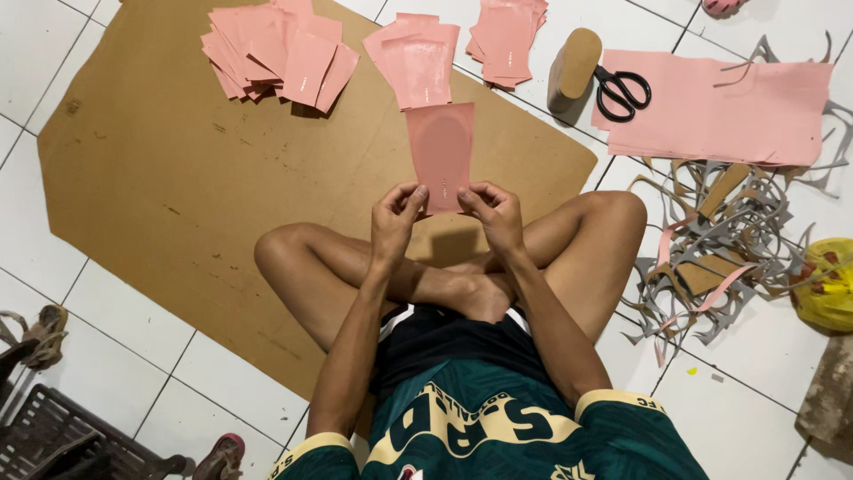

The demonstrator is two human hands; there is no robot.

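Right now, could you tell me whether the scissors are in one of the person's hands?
No, the scissors lie on the pink sheet, while both hands hold a pink piece.

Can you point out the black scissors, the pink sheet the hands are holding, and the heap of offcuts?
Black-handled scissors [622, 92]: head view, on the handles.
Pink rectangular sheet [441, 147]: head view, its middle, above the fingers.
Grey and pink offcut heap [724, 240]: head view, middle of the tangle.

A home craft workspace on a white tiled floor [133, 356], with a brown cardboard sheet [178, 160], stacked pink cut pieces [275, 53], black-handled scissors [622, 92] and grey offcut scraps [737, 240].
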